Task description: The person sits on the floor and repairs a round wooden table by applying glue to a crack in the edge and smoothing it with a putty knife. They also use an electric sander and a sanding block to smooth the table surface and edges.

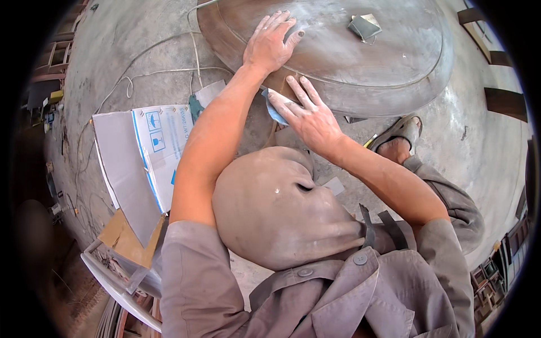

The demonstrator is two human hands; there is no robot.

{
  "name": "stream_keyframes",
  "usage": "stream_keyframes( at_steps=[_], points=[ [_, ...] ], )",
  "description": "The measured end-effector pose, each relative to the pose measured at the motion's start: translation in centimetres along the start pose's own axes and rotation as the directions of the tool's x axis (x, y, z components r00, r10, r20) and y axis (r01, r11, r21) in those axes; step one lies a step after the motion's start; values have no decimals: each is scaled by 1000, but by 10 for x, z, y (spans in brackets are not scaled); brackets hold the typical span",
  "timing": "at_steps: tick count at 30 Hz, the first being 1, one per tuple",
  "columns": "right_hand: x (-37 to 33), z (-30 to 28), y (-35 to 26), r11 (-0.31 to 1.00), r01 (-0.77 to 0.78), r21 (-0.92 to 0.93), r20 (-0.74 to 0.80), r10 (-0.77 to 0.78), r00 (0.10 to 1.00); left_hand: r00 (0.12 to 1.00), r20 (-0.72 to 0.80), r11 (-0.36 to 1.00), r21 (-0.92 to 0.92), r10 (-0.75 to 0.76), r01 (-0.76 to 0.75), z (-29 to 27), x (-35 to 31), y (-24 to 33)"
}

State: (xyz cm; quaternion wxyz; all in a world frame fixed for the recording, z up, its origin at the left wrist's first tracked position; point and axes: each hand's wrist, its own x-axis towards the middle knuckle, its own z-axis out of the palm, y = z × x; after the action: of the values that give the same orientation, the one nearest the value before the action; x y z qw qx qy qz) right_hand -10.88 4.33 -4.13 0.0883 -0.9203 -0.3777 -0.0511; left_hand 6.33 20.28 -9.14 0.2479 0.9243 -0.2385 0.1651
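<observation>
A large oval wooden panel (332,62) with a dusty, brown-grey surface and a groove near its rim lies at the top. My left hand (269,42) rests flat on its left part, fingers stretched out and nothing in them. At the panel's near edge, my right hand (313,118) holds a blue piece of sandpaper (275,110). That paper shows under the hand's left side, and the other fingers extend over the edge. Farther right on the panel lies a folded dark sheet of sandpaper (365,27). White dust covers both hands.
A cut-open cardboard box (141,158) stands at my left, by a white plastic chair (118,293). Beside it lies a green tool (195,106), partly hidden by my arm. A pale cord (163,72) winds over the concrete floor. My sandalled foot (397,141) is right of the panel.
</observation>
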Motion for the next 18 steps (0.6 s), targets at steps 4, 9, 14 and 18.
stream_keyframes(
  at_steps=[4,9,14,18],
  points=[
    [-54,-19,27,999,50,4,81,-50,995,1000,-12,1000,8,-4,4,-5,-3,-4],
    [-106,-23,53,999,47,-3,81,-47,996,1000,-9,1000,6,10,-10,-4,4,1],
    [-70,-19,47,994,109,-14,162,-106,981,999,35,1000,-7,3,-3,-7,4,4],
    [-152,-61,127,992,117,39,323,-124,938,999,52,1000,16,-2,1,-10,5,-3]
  ],
)
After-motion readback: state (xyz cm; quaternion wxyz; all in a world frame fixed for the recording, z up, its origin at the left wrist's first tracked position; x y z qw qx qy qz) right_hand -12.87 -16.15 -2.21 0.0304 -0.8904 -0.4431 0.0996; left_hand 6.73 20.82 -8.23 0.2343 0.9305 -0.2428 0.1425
